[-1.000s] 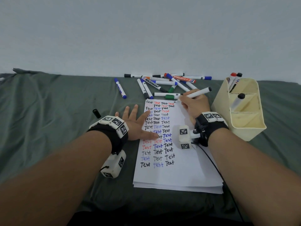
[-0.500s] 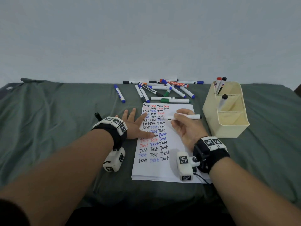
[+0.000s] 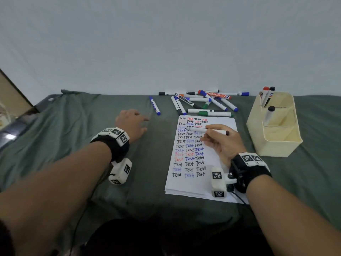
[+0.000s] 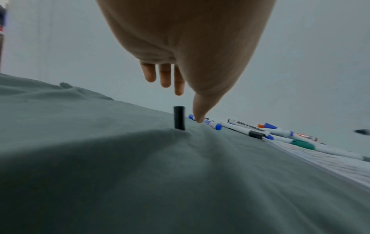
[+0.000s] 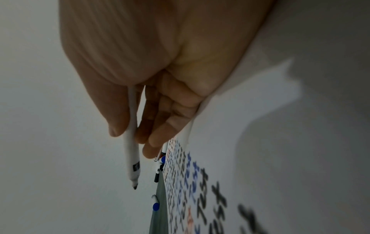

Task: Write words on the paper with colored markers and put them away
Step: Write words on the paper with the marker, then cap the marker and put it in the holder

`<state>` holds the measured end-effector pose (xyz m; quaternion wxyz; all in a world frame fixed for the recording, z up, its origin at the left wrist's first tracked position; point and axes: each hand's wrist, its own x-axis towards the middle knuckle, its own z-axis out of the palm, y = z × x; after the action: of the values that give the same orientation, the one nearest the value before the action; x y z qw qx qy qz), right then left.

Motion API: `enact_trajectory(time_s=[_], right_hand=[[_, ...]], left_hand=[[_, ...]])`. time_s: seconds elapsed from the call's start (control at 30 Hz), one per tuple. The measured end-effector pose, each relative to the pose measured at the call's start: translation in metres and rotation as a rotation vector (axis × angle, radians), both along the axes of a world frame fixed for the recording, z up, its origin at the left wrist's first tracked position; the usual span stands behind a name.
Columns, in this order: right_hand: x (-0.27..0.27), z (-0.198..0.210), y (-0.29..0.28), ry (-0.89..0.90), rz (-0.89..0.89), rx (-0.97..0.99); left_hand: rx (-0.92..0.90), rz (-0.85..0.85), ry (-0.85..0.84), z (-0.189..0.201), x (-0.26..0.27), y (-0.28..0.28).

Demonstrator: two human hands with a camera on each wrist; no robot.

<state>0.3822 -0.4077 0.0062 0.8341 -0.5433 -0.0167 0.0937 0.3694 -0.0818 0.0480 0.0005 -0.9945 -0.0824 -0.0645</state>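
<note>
My right hand (image 3: 209,135) holds an uncapped white marker (image 3: 204,129) level above the paper (image 3: 191,185), its black tip pointing left; in the right wrist view thumb and fingers (image 5: 152,142) pinch the marker's barrel (image 5: 132,152). The paper carries rows of "Test" in black, blue and red. My left hand (image 3: 132,124) hovers over the green cloth left of the paper, fingers loose. In the left wrist view a black cap (image 4: 179,118) stands upright on the cloth just under the left hand's (image 4: 197,98) thumb and fingertips, untouched. The head view hides the cap beneath that hand.
A pile of capped markers (image 3: 203,102) lies beyond the paper by the wall, one blue marker (image 3: 154,107) apart to its left. A cream holder (image 3: 273,145) with three markers stands at the right. Green cloth (image 3: 73,135) covers the surface.
My left hand has lifted off the paper's left edge and moved left and forward, over the black cap. My right hand drew the marker back from the paper's far edge and turned it level.
</note>
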Motion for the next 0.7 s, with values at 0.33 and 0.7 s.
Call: enact_trajectory(time_s=[0.33, 0.7], right_hand=[[0.007, -0.008, 0.001, -0.060, -0.016, -0.134], [0.008, -0.010, 0.000, -0.061, 0.020, -0.085]], left_hand=[[-0.158, 0.140, 0.066, 0.004, 0.000, 0.025], [-0.457, -0.083, 0.034, 0.004, 0.006, -0.053]])
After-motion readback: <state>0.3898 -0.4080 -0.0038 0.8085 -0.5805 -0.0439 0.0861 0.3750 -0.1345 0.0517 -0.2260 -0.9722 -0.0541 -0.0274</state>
